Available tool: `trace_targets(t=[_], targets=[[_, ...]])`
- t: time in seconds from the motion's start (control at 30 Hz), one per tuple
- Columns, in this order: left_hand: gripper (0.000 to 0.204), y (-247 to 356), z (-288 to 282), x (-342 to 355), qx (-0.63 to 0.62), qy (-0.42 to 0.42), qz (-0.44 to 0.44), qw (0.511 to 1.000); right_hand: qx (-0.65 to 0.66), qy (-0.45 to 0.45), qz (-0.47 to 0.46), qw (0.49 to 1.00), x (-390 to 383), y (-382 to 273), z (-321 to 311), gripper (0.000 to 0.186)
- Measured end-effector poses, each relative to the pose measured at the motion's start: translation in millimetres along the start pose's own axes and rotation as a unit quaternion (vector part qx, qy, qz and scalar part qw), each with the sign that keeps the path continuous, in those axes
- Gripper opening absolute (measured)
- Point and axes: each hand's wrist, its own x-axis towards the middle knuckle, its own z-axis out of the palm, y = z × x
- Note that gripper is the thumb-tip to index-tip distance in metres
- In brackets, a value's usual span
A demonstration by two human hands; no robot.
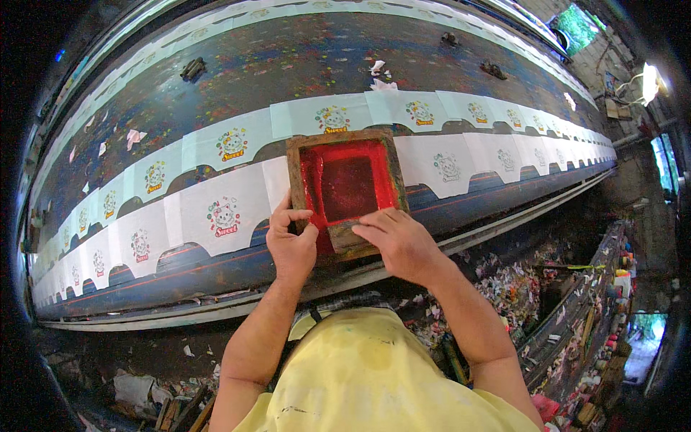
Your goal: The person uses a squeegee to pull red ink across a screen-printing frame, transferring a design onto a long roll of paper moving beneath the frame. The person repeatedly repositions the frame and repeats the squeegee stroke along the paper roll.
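A wooden screen-printing frame lies over the near row of white cut pieces on the long dark table. Wet red ink coats its inner edges around a darker red mesh window. My left hand grips the frame's near left corner, thumb and fingers closed on the wood. At the near right side, my right hand is closed on the near rail. A white piece left of the frame bears a cartoon cat with red lettering. One on the right shows the cat without red.
Behind runs a row of pale green printed pieces. Dark lumps and paper scraps dot the paint-specked table. Paper litter and a rack of bottles lie to the right, below the table's metal edge rail.
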Motion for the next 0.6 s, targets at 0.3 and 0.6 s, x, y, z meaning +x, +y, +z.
trace_targets(t=[0.3, 0.6], targets=[[0.029, -4, 4, 4, -0.023, 0.024, -0.062, 0.998, 0.081, -0.010, 0.019, 0.996, -13, 5, -7, 0.046], [0.051, 15, -11, 20, -0.048, -0.021, -0.136, 0.989, 0.030, 0.076, -0.031, 0.996, -2, 32, 27, 0.044]])
